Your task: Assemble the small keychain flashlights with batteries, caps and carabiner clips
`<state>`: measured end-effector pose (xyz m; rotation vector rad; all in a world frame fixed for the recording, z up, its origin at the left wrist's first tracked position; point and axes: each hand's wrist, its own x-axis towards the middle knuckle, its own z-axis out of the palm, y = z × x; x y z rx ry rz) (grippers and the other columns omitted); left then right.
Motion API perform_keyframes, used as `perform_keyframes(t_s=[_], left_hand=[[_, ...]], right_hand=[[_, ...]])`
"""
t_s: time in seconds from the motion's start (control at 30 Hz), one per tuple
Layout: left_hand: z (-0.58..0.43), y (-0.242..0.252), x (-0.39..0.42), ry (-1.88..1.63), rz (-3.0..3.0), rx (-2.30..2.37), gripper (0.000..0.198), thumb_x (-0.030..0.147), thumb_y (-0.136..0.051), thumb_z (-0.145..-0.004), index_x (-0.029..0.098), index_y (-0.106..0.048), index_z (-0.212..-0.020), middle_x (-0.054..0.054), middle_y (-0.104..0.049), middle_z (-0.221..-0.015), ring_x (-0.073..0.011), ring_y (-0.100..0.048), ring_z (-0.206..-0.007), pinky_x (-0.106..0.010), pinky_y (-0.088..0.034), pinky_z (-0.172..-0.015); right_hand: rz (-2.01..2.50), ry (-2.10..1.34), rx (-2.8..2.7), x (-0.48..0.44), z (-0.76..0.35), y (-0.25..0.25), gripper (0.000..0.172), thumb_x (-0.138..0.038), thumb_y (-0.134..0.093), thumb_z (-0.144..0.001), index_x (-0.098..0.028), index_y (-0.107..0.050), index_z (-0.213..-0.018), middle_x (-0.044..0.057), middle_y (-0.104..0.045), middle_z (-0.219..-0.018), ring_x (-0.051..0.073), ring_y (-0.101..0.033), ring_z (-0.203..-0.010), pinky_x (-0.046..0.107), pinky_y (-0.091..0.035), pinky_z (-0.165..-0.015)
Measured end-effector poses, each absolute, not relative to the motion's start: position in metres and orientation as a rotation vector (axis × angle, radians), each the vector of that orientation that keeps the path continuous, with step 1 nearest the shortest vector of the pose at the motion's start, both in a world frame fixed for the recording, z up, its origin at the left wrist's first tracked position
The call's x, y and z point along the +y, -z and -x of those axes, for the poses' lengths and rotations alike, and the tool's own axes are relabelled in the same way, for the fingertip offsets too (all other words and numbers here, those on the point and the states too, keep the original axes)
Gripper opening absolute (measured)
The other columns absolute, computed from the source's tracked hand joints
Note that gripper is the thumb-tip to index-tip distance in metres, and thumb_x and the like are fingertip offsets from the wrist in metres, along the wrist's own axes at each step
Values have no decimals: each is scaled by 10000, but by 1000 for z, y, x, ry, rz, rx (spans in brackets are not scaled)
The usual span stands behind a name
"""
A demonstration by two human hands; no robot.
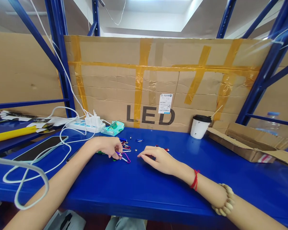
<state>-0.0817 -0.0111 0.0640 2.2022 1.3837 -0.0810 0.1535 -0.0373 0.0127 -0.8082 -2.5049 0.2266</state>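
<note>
The glossy blue worktop (144, 191), backed by taped, creased cardboard (110, 86), stretches from the hands to its straight front edge. The right hand (162, 159) arches palm-down, thumb slightly apart from fingers; the left hand (110, 146) bends over a looped purple clip (128, 161), grip uncertain.

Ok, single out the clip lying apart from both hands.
The small blue clip, alone on the table toward the cardboard; the other clips are bunched at the left hand or partly show behind the right hand.
</note>
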Motion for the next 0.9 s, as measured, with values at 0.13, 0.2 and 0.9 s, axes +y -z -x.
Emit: perform_keyframes(t_s=[0.13, 0.2, 0.9], left_hand=[[85, -66, -15, 161, -2172, 1603, 148, 143, -630, -504, 188, -627, -646, 34, -559, -527, -135, -496, -502, -213, -344, -485], [82, -69, -18, 256, -2234, 1692, 214, 158, -663, -498, 197, -646, -708, 19, -625, -648, -145, -533, -571, -215, -353, -521], [89, -16, 50, -344, -2819, 1631, 261, 145, -493, -786, 168, -644, -999, -91, -643, -1048, -241, -564, -1003, -350, -390, -872]], right_hand=[[859, -103, -2470, -36, -155, -14, 267, -264, -404, -891, -196, -651, -966, 35, -640, -891, 120, -585, -784, 230, -434, -705], [873, -56, -2458, -33, -157, -14, 254, -251, -414, -883, -199, -650, -963, 30, -642, -877, 116, -585, -772, 224, -433, -689], [989, 26, -2504, -7, -173, -9, 330, -400, -439, -870, -245, -593, -1117, 62, -594, -1056, 172, -539, -930, 325, -407, -817]])
